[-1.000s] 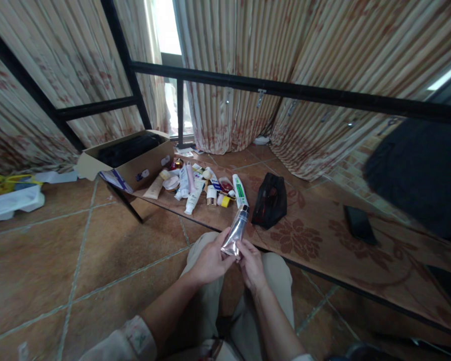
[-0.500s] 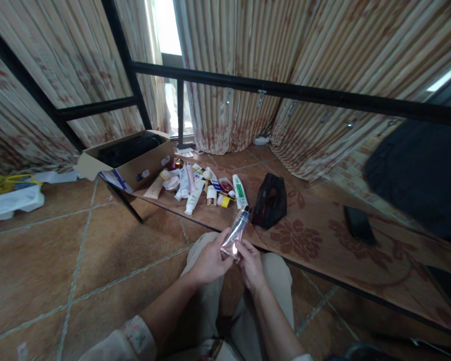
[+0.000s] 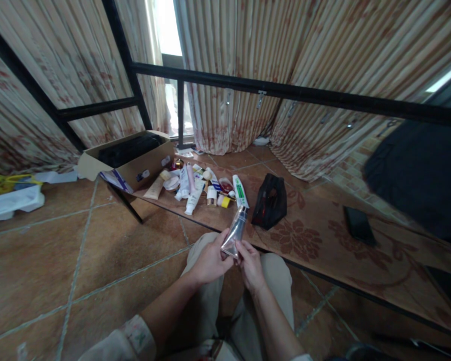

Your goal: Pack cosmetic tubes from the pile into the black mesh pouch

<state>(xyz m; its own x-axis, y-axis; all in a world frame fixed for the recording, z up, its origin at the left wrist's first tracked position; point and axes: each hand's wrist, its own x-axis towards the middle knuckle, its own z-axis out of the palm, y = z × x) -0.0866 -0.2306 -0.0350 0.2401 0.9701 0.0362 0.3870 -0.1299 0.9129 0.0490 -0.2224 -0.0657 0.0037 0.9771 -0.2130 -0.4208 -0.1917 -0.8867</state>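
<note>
A silvery squeeze tube (image 3: 235, 232) stands tilted above my knees, cap end pointing away from me. My left hand (image 3: 208, 261) pinches its flat crimped end from the left, and my right hand (image 3: 250, 264) grips the same end from the right. Just beyond the tube, on the low patterned table (image 3: 323, 235), lies a black mesh pouch (image 3: 270, 200), with a green and white tube (image 3: 240, 190) beside it.
Several tubes, jars and small bottles (image 3: 193, 184) are heaped at the table's left end beside an open cardboard box (image 3: 130, 159). A dark phone (image 3: 358, 223) lies further right. A black metal frame (image 3: 285, 92) and curtains stand behind. A white bag (image 3: 11, 200) rests on the tiled floor.
The tube has turned slightly in my fingers, its face catching the light differently. Both hands stay in nearly the same place.
</note>
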